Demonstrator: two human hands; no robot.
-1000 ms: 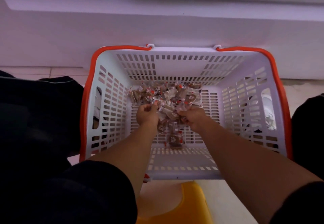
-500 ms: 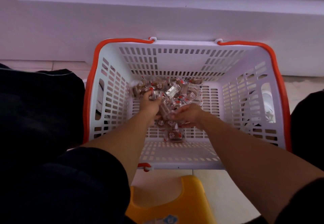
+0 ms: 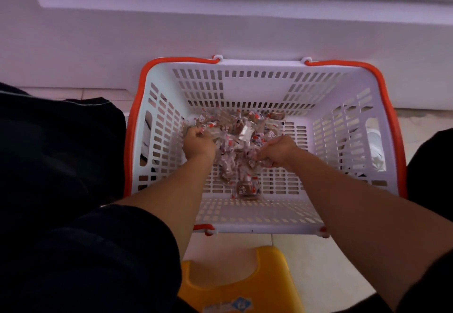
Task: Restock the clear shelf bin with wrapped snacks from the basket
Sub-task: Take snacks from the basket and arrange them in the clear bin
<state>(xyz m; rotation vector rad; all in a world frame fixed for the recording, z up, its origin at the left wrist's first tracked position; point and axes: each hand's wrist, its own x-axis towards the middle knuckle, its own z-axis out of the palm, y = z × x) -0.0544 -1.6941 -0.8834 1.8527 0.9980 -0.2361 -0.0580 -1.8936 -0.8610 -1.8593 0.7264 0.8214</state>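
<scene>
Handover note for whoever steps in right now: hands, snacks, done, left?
Left hand: curled into the wrapped snacks at the pile's left side, gripping some.
Right hand: fingers curled on snacks at the pile's right side.
Snacks: all heaped on the floor of the white basket; one lies apart near the front.
Clear shelf bin: not in view.
Done: nothing visibly moved out.
Left: lift handfuls out, load the bin, repeat.

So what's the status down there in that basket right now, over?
Left hand and right hand both gripping clear-wrapped brown snacks. Pile sits in white slotted plastic basket with orange rim. Shelf bin not in view. Nothing blocking.
</scene>
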